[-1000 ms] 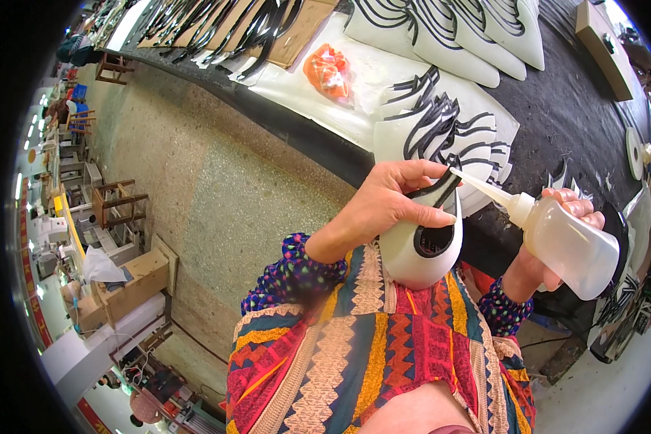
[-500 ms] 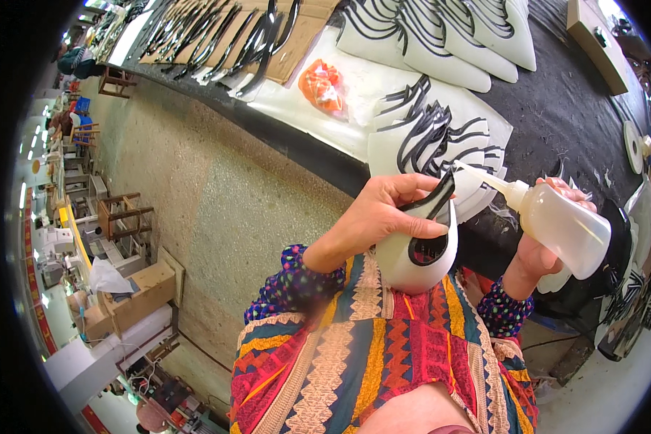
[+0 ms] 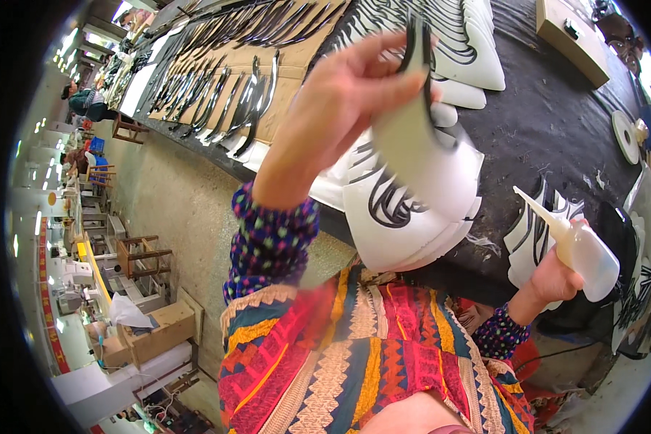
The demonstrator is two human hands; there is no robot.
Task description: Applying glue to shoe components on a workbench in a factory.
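My left hand (image 3: 333, 108) is closed on the upper end of a white curved piece with black trim (image 3: 423, 163), raised over the table and blurred by motion. My right hand (image 3: 557, 278), lower on the right, grips a translucent squeeze bottle (image 3: 592, 262) whose long thin nozzle points up and to the left. Below the raised piece lies a stack of white panels with black curved strips (image 3: 405, 239). More black-trimmed white pieces (image 3: 532, 231) lie beside the bottle's nozzle.
Rows of glossy black strips (image 3: 257, 101) lie on cardboard at the far left of the dark-covered table (image 3: 528, 130). Overlapping white panels (image 3: 477, 50) fill the back middle. A wooden box (image 3: 573, 40) and a white roll (image 3: 624, 137) stand at the right. Wooden stools (image 3: 143, 257) are on the floor leftward.
My left hand has gone up and away from my body with the white piece, which was bent round and now hangs down. My right hand has moved slightly right and down with the bottle.
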